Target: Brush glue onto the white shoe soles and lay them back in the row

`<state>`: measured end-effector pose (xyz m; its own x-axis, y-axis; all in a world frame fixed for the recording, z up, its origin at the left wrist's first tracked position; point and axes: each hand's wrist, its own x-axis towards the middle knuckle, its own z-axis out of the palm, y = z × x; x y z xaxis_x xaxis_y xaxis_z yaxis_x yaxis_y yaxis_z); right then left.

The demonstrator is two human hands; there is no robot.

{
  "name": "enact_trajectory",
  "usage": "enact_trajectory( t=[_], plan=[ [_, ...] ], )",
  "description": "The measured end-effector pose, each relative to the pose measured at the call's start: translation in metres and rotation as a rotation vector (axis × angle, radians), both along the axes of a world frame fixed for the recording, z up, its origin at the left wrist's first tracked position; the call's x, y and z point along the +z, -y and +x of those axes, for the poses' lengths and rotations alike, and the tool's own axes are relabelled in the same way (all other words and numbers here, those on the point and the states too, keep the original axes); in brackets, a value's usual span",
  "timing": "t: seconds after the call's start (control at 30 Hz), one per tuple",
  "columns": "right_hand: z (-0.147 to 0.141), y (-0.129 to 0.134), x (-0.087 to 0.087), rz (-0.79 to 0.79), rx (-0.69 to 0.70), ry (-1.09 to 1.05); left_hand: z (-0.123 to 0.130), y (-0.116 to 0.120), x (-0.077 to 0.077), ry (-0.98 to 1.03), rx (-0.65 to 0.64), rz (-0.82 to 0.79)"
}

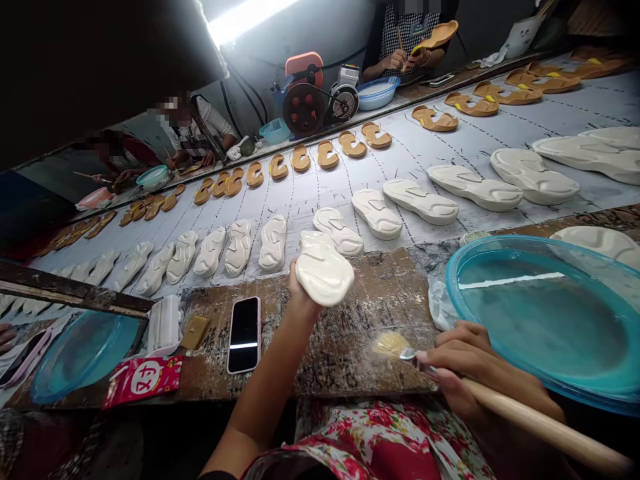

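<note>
Since the white sole (324,270) is the part in play: it sits up on my left hand (304,297), just above the worn wooden board (360,320). Long axis runs upper left to lower right. My left fingers are behind it, so I can't tell if they're together or apart.

My right hand (465,363) has its fingers closed around the brush (520,403). Handle runs off to lower right, pale bristles (391,344) point left, over the board. Sole lies up and left of the bristles, near but not touching; left hand is the nearer one.

Blue basin (540,320) is right of my right hand. Black phone (244,335) lies on the board, left of my left arm. Red packet (143,380) at the board's front edge shows 对 in a white circle; no other readable text.

Beyond the board, rows of white soles and tan soles lie on a grey sheet (310,200). Across it, a co-worker's hands (403,60) hold a tan sole.
</note>
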<state>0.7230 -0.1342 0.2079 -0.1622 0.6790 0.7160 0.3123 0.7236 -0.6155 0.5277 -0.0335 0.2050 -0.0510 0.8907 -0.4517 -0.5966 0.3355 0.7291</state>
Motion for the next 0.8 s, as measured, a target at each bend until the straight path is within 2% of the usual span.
enact_trajectory(
  t=[0.1, 0.17, 0.23, 0.33, 0.47, 0.57, 0.63, 0.8],
  plan=[
    [-0.002, 0.000, -0.001, -0.066, -0.086, -0.066, -0.008, -0.027, -0.019, -0.123, 0.008, 0.089],
    [-0.005, 0.002, -0.004, -0.096, -0.126, -0.076, -0.001, -0.040, -0.033, -0.223, -0.013, 0.083],
    [-0.005, 0.004, -0.007, -0.129, -0.165, -0.074, 0.013, -0.048, -0.044, -0.307, -0.093, 0.051],
    [0.000, 0.007, -0.010, -0.171, -0.222, -0.073, 0.034, -0.060, -0.049, -0.493, -0.269, 0.053],
    [0.010, 0.008, -0.010, -0.178, -0.313, -0.081, 0.047, -0.091, -0.046, -0.925, -0.467, 0.076],
    [0.015, 0.009, -0.012, -0.186, -0.364, -0.068, 0.046, -0.113, -0.054, -1.261, -0.592, 0.031],
    [0.018, 0.010, -0.014, -0.196, -0.385, -0.066, 0.041, -0.122, -0.062, -1.411, -0.678, 0.020],
    [0.033, 0.010, -0.019, -0.234, -0.360, 0.001, 0.013, -0.128, -0.070, -1.594, -0.823, 0.140]
  ],
)
